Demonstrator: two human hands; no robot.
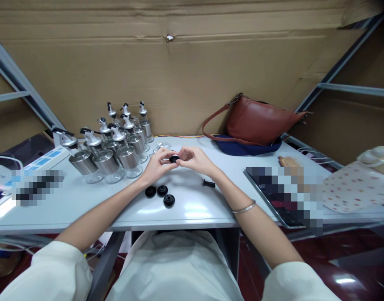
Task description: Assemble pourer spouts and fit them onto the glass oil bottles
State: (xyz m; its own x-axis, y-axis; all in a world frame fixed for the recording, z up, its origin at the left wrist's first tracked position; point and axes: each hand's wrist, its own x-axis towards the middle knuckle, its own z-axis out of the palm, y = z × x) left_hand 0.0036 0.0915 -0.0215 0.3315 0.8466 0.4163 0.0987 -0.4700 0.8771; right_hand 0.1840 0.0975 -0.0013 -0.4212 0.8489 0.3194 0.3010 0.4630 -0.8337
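Both hands meet over the middle of the table, with a round black cap (174,159) between them. Fingers and thumb of my left hand (158,165) are closed on its left side. My right hand (194,160) pinches the cap's right edge. Three more black caps (162,191) lie on the table in front of my left wrist. Under my right forearm's inner side lies a small black plug-like piece (209,183). Behind my left hand are small clear pieces (163,146), partly hidden by the fingers.
Several glass oil bottles (105,163) with steel sleeves and pour spouts crowd the table's left. A brown leather bag (257,119) rests on a dark blue cloth item (242,147) at back right. A cardboard wall (179,83) closes the back; a blurred-out flat item (282,196) lies right.
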